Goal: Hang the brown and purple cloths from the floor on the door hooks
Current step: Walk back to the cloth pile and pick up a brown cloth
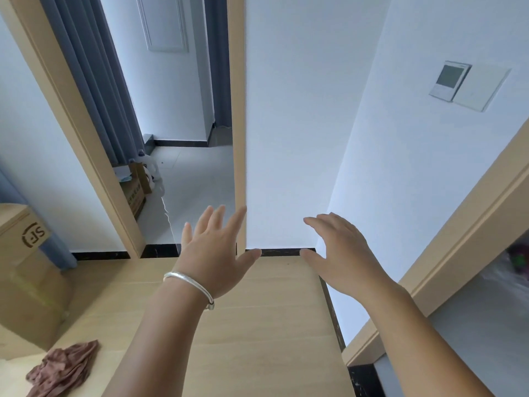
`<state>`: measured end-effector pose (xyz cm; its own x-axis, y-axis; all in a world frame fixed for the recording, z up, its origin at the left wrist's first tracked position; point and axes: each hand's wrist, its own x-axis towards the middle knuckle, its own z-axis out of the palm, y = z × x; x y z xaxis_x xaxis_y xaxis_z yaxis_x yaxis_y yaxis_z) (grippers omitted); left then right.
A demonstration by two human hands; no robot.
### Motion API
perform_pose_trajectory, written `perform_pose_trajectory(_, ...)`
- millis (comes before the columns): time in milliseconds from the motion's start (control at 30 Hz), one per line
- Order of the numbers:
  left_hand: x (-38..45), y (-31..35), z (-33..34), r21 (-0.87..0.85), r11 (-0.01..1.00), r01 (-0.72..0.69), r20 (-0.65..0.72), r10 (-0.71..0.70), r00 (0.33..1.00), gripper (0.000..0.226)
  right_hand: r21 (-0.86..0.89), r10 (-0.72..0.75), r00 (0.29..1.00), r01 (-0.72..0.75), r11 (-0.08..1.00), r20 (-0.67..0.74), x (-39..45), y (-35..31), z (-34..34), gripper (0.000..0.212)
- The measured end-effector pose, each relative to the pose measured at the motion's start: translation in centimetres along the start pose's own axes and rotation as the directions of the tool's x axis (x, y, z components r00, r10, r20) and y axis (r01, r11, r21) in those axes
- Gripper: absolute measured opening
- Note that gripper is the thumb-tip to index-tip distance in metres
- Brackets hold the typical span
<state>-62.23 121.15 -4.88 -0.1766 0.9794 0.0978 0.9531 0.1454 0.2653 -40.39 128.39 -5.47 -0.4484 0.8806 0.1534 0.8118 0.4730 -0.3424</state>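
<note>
A crumpled brown cloth (pixel 64 368) lies on the wooden floor at the lower left. My left hand (pixel 217 250), with a silver bangle on the wrist, is held out in the middle with fingers spread and nothing in it. To its right, my right hand (pixel 340 253) is also open and empty, fingers slightly bent, in front of the white wall. Both hands are well above and to the right of the brown cloth. No purple cloth and no door hooks can be made out.
A cardboard box (pixel 28 270) stands at the left beside the cloth. An open doorway (pixel 183 167) with a tan frame leads to a tiled room holding boxes and a bottle. A second door frame (pixel 446 253) runs along the right. Wall panels (pixel 469 84) hang upper right.
</note>
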Motion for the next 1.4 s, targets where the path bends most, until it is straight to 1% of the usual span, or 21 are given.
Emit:
perform_pose_trajectory(200,5.8,-1.5,1.5,-0.022,1.000,0.007,-0.023,-0.007,1.000,0.074,0.053,-0.013,1.000,0.014,0.998,-0.020,6.5,1.7,1.7,0.055)
perform_pose_trajectory(300,9.3,-1.9,2.2,-0.033,0.999,0.009,-0.039,-0.010,0.999,0.073,0.075,-0.036,0.999,0.036,0.997,-0.010,10.7,3.1,2.7,0.056)
perform_pose_trajectory(400,13.7,-2.4,2.8,-0.007,0.999,0.041,-0.068,-0.041,0.997,0.074,0.116,-0.078,0.997,0.076,0.990,0.008,16.3,4.7,3.8,0.055)
perform_pose_trajectory(633,24.0,-4.1,2.4,0.052,0.976,0.210,-0.105,-0.203,0.973,0.073,0.185,-0.239,0.970,0.227,0.956,0.045,29.9,6.7,5.4,0.054)
perform_pose_trajectory(800,27.3,-6.4,2.4,0.065,0.929,0.364,-0.110,-0.355,0.928,0.073,0.235,-0.373,0.924,0.346,0.908,0.085,37.1,5.4,7.2,0.056)
perform_pose_trajectory(900,28.0,-8.7,2.2,0.057,0.894,0.444,-0.105,-0.437,0.893,0.074,0.274,-0.445,0.889,0.402,0.873,0.112,40.1,3.4,8.8,0.057)
perform_pose_trajectory(1067,27.9,-14.1,2.0,0.027,0.814,0.580,-0.128,-0.573,0.809,0.073,0.280,-0.572,0.798,0.514,0.811,0.189,44.3,-2.3,12.8,0.060)
perform_pose_trajectory(1233,27.2,-21.6,1.5,-0.032,0.730,0.683,-0.148,-0.680,0.719,0.074,0.274,-0.677,0.693,0.621,0.735,0.247,47.9,-10.6,17.0,0.061)
perform_pose_trajectory(1400,25.8,-30.7,-0.3,-0.102,0.624,0.775,-0.176,-0.778,0.603,0.076,0.265,-0.768,0.568,0.723,0.638,0.297,51.3,-21.2,20.2,0.059)
